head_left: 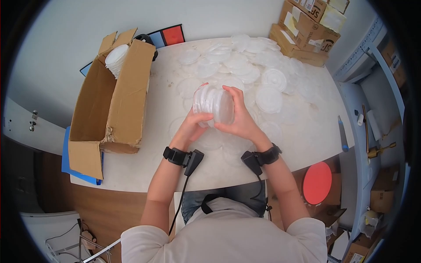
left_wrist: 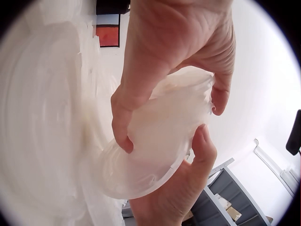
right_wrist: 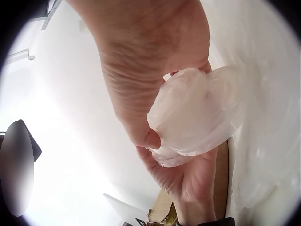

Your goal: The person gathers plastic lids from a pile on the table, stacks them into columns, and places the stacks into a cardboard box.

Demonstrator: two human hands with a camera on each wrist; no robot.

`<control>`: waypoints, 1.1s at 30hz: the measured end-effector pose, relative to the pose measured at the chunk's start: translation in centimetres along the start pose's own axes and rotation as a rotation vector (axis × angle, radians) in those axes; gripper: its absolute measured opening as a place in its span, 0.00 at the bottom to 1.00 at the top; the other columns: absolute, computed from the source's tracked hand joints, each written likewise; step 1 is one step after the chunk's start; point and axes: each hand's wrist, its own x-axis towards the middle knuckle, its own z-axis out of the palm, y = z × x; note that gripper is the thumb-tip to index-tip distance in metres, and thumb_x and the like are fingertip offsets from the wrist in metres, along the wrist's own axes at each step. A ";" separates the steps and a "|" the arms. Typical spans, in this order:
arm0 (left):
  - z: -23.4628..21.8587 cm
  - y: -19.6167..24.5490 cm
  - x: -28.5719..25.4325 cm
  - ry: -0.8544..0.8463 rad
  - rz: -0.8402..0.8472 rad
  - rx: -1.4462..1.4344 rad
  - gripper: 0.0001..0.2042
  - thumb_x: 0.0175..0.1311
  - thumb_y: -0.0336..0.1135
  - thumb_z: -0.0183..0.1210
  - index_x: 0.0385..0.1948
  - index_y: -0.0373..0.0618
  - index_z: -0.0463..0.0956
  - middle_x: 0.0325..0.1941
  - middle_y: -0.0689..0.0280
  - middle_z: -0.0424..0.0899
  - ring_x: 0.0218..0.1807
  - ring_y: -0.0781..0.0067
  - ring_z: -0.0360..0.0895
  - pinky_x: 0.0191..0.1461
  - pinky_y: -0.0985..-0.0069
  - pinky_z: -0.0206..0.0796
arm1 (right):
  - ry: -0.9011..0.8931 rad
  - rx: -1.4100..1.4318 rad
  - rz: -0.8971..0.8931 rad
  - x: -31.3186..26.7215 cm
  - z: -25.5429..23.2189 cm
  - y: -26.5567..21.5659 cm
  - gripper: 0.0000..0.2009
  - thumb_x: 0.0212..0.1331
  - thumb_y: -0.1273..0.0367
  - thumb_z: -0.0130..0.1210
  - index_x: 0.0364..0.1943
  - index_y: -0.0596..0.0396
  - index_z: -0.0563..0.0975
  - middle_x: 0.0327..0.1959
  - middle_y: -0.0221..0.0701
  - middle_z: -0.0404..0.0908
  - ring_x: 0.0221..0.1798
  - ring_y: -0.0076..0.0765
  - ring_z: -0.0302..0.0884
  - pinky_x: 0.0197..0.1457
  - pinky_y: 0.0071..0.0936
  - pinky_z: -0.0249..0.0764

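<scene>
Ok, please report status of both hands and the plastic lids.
Left hand and right hand gripping the stack of lids. Loose lids spread on table. Nothing seen blocking the hands.

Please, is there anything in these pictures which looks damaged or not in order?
Yes, two things. The cardboard box has a ragged, torn patch on its near edge, where the cardboard looks frayed. Also, loose translucent lids lie scattered and overlapping across the table, unlike the stack that the left hand and right hand hold.
</scene>
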 end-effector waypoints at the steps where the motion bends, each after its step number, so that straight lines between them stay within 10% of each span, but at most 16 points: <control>1: -0.3 -0.1 0.1 0.028 0.006 0.028 0.39 0.46 0.28 0.56 0.63 0.57 0.46 0.59 0.63 0.62 0.60 0.64 0.60 0.61 0.64 0.55 | -0.001 0.001 0.001 0.0 0.1 0.1 0.46 0.34 0.64 0.66 0.60 0.56 0.49 0.58 0.43 0.48 0.64 0.45 0.47 0.63 0.38 0.53; 33: 0.6 -0.5 0.9 -0.035 0.236 0.412 0.37 0.51 0.42 0.60 0.62 0.52 0.48 0.61 0.63 0.55 0.64 0.70 0.53 0.64 0.70 0.48 | -0.014 0.205 0.036 0.2 -0.8 -0.4 0.45 0.32 0.65 0.66 0.59 0.55 0.52 0.58 0.40 0.57 0.63 0.42 0.54 0.63 0.34 0.53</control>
